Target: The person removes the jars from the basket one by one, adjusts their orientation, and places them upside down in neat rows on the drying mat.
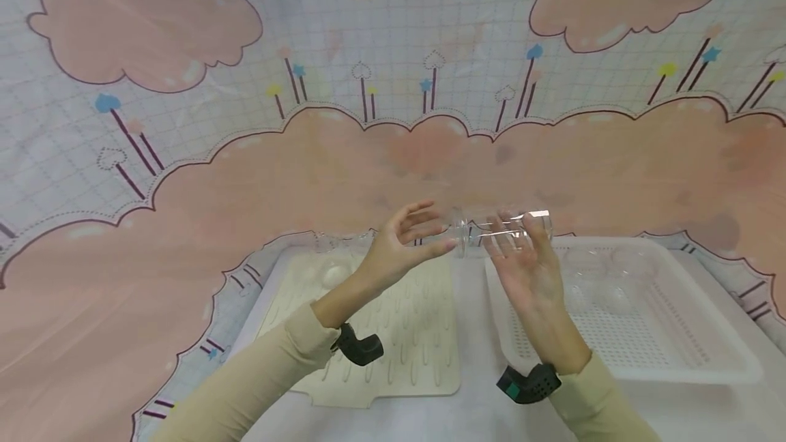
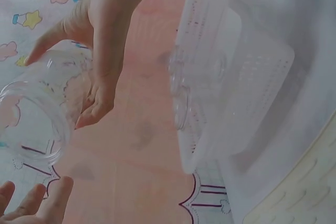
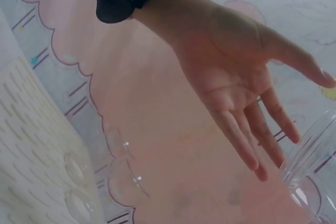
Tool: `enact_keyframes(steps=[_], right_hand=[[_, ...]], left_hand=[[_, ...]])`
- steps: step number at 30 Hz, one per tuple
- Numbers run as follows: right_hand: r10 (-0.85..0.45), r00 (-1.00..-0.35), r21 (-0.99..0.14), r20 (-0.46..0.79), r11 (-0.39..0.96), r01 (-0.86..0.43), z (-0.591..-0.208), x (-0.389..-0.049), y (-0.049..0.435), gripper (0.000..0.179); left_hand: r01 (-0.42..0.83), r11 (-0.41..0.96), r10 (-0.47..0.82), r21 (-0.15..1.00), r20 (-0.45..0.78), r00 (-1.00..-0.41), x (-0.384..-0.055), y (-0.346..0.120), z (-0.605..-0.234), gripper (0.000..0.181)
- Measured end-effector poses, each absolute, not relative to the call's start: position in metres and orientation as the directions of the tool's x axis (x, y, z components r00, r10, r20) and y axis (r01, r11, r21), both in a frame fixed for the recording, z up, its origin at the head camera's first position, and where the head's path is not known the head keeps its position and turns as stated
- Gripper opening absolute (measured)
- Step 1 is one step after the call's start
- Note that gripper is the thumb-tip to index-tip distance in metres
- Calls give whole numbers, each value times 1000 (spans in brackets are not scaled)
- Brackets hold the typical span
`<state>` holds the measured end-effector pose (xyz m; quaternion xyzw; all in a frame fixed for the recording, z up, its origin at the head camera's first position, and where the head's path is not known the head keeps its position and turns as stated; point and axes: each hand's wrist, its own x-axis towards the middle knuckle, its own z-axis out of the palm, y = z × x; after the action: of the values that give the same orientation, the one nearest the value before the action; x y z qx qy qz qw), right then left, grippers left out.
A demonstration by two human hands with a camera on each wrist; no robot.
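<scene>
Right hand [image 1: 529, 271] has its fingers clamped round a clear cylindrical glass-or-plastic jar [image 1: 479, 229], rim just beside the left hand's [image 1: 405, 241] spread-apart fingers.

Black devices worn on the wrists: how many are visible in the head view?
2. One black device is on the left wrist, seen against the cream mat; the other is on the right wrist, lower left of the white basket.

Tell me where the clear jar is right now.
In the head view, the clear jar is held sideways in the right hand, just right of centre, one end near the left hand.
</scene>
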<state>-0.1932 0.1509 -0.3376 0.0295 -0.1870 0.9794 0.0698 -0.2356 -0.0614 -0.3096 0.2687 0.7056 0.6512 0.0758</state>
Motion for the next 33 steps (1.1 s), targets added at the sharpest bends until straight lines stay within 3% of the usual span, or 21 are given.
enact_keyframes(steps=[12,15,20,27,33], right_hand=[[103,-985,-498,138,-852,-159,-335,-211,151,73],[118,-985,-514,124,-842,-165,-334,-218,150,64],[169,-985,-573,42,-804,-163,-336,-233,146,30],[213,-977,-701,-16,-699,-141,-345,-249,139,33],[230,-973,-709,-26,-690,-144,-350,-259,130,37]], left_hand=[[349,51,386,936,304,-871,-240,-96,-307,70],[378,66,386,924,325,-863,-241,-106,-310,72],[421,135,383,897,344,-857,-241,-124,-319,74],[412,226,317,883,333,-888,-240,-150,-334,74],[385,281,267,879,313,-911,-240,-175,-347,74]])
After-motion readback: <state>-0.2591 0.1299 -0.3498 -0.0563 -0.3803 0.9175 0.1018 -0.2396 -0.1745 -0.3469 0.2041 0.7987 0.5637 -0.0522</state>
